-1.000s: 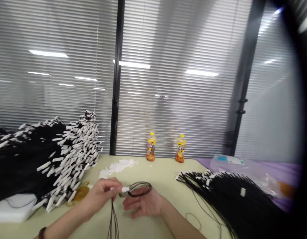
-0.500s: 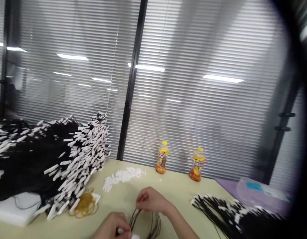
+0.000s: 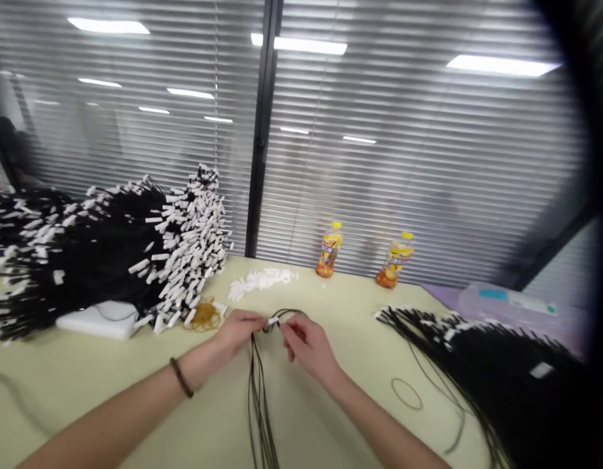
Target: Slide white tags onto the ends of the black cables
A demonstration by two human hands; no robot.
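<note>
My left hand (image 3: 239, 331), a dark bead bracelet on its wrist, is closed on thin black cords (image 3: 260, 397) near the middle of the table. They hang down from its fingers toward me, and part of them loops behind the hands. A small white tag (image 3: 273, 320) shows at the left fingertips, between the two hands. My right hand (image 3: 308, 345) is closed beside the tag, its thumb and fingers pinched at a black cord; the exact grip is partly hidden by blur.
On the left lies a large heap of black cords with white ends (image 3: 184, 241), beside a white block (image 3: 101, 320) and yellow rubber bands (image 3: 204, 314). White pieces (image 3: 260, 280) and two bottles (image 3: 328, 251) stand farther back. More black cords (image 3: 506, 371) and a single rubber band (image 3: 406, 394) are right.
The view has tilted down and shows more table. My hands have come close together at the white tag; my right hand has come down from above the cord loop. The cords now hang toward me.
</note>
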